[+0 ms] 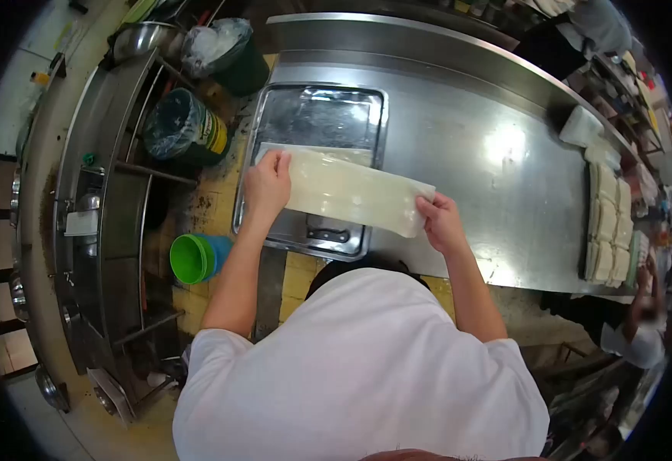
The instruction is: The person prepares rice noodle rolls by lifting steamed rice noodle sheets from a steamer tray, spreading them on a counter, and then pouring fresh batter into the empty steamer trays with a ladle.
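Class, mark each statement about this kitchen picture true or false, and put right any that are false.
1. The left hand and right hand hold opposite ends of a pale sheet. True.
2. The sheet is rolled up in one hand. False: it is spread between both hands, over the tray.
3. A dark handle shows in the tray, on the side nearer the person. True.
4. Pale packs sit towards the right end of the counter. True.
5. The bright green bucket stands on the counter. False: it is lower down, off the counter, to the left of the tray.
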Tool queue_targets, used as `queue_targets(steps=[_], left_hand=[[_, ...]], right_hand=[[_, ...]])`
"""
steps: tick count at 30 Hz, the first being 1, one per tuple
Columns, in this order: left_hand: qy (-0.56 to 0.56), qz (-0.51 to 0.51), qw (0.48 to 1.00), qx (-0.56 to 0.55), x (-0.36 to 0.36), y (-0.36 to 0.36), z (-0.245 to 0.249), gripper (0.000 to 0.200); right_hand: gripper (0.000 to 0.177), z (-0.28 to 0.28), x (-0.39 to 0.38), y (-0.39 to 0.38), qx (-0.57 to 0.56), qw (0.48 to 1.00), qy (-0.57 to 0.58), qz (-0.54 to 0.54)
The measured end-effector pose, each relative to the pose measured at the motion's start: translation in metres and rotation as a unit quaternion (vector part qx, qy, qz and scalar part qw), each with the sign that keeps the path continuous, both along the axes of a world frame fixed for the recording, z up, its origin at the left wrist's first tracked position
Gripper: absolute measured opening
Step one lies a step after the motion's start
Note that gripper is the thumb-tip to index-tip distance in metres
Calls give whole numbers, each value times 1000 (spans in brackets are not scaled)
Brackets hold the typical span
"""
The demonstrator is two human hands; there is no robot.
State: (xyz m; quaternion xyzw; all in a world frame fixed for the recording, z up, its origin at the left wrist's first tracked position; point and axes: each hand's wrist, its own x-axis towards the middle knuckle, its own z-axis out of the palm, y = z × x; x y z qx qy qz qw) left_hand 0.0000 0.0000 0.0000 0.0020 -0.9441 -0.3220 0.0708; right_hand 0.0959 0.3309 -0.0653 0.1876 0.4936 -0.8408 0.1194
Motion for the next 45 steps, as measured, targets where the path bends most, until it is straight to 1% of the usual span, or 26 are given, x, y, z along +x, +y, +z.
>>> queue_targets(steps=[2, 3, 5, 8, 9, 11, 14, 18, 21, 23, 26, 30, 33, 35, 36, 38, 39, 41, 44, 45], left_hand=[[-29, 30, 998, 38, 17, 2, -39, 27], [-9, 29, 999, 24, -40, -75, -52, 27], [-33, 42, 997, 48, -47, -96, -82, 27], [-90, 66, 992, 62, -63, -111, -105, 28], [-94, 67, 991, 66, -68, -116, -110, 28], [-60, 74, 992, 78, -77, -122, -118, 27], [-72, 79, 992, 73, -91, -129, -124, 27], [-78, 69, 993, 63, -104, -136, -133, 27], [-90, 65, 992, 63, -108, -138, -133, 27], [-87, 66, 993, 56, -110, -138, -134, 28], [-83, 54, 994, 53, -111, -140, -135, 28], [-93, 47, 993, 56, -114, -142, -139, 28], [-82, 42, 995, 40, -114, -142, -145, 29], [-100, 26, 995, -6, -112, -141, -146, 32], [-100, 24, 995, -4, -111, -140, -142, 32], [-164, 1, 984, -65, -108, -140, -133, 42], [-163, -2, 985, -64, -107, -140, -131, 42], [-210, -14, 972, -101, -105, -141, -125, 52], [-219, -11, 968, -118, -97, -144, -115, 55], [-212, -13, 970, -122, -94, -148, -118, 54]], right_hand=[[25, 3, 5, 8, 79, 995, -61, 26], [25, -18, -59, -68, 65, 997, -41, 25], [21, -35, -71, -84, 137, 988, -54, 52], [18, -35, -90, -102, 161, 983, -70, 54], [18, -38, -96, -106, 165, 982, -73, 54], [20, -45, -106, -112, 167, 981, -89, 49], [21, -40, -120, -123, 143, 985, -94, 21], [23, -37, -129, -129, 173, 980, -94, 37], [24, -37, -132, -133, 143, 984, -108, 19], [25, -36, -132, -133, 170, 979, -107, 30], [25, -49, -133, -130, 179, 978, -104, 39], [26, -44, -133, -134, 201, 974, -94, 41], [31, -63, -134, -131, 232, 967, -88, 54], [43, -77, -133, -125, 195, 971, -106, 84], [43, -73, -132, -125, 196, 971, -106, 81], [54, -66, -130, -127, 208, 969, -108, 80], [54, -63, -128, -127, 209, 969, -109, 77], [54, -58, -123, -127, 255, 962, -80, 58], [60, -35, -112, -129, 267, 957, -78, 76], [60, -36, -107, -128, 272, 957, -78, 65]])
